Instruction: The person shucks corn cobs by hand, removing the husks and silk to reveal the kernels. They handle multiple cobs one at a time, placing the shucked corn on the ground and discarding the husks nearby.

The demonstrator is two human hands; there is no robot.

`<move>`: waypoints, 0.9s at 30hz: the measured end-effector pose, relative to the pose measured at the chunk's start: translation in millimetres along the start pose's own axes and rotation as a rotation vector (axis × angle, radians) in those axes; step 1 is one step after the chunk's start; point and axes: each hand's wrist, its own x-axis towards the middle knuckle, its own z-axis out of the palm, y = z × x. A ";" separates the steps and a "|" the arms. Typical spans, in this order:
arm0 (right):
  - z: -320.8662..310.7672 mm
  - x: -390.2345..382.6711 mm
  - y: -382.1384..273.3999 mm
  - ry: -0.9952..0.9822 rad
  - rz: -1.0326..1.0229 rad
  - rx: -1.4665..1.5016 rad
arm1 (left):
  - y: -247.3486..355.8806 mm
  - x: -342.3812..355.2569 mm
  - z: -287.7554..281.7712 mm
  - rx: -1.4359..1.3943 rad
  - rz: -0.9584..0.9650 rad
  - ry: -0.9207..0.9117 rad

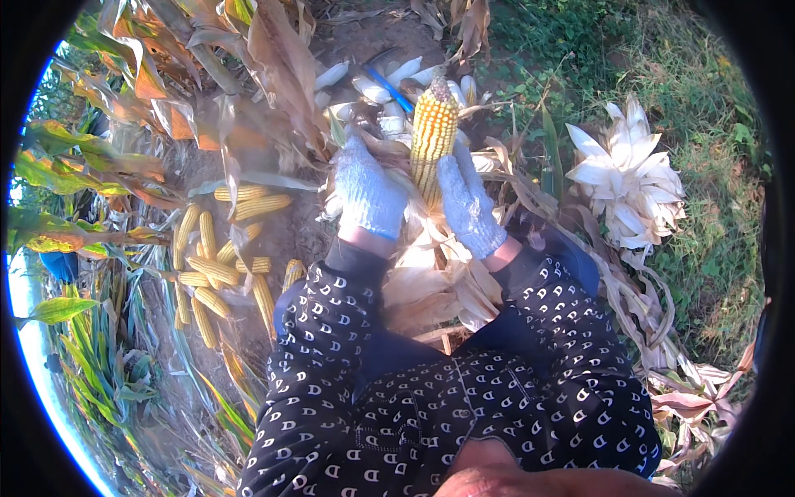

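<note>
Between my gloved hands an ear of corn (435, 137) stands nearly upright, its yellow kernels bare and its tip pointing away from me. My right hand (470, 203), in a pale knitted glove, is closed against the ear's lower right side. To the left of the ear, my left hand (368, 190), gloved alike, is closed on dry husk leaves that are peeled aside; its fingertips are mostly hidden. Pale loose husk (439, 273) hangs below the ear, over my lap.
Several husked yellow ears (214, 271) lie in a pile at the left. Beyond my hands are several ears in whitish husk (377, 89) and a blue-handled tool (387, 87). Dry corn stalks (199, 50) rise at the far left. A husk bunch (633, 178) sits on grass (712, 240) at right.
</note>
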 end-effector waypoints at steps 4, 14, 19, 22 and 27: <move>-9.5 8.1 5.3 -0.016 -0.001 -0.131 | 1.2 -11.1 19.7 -0.228 -0.125 0.075; -59.8 52.8 -22.2 0.186 0.130 0.859 | 62.1 9.6 -16.3 0.867 0.390 0.013; -64.5 46.3 -33.3 0.273 0.009 0.570 | 72.0 5.1 -1.4 1.029 0.462 0.021; -57.2 41.9 -35.8 0.316 -0.085 0.409 | 64.5 -4.5 23.3 0.616 0.545 0.143; -39.3 38.6 -28.1 0.225 -0.047 0.167 | 28.2 -36.5 40.7 1.321 0.478 -0.449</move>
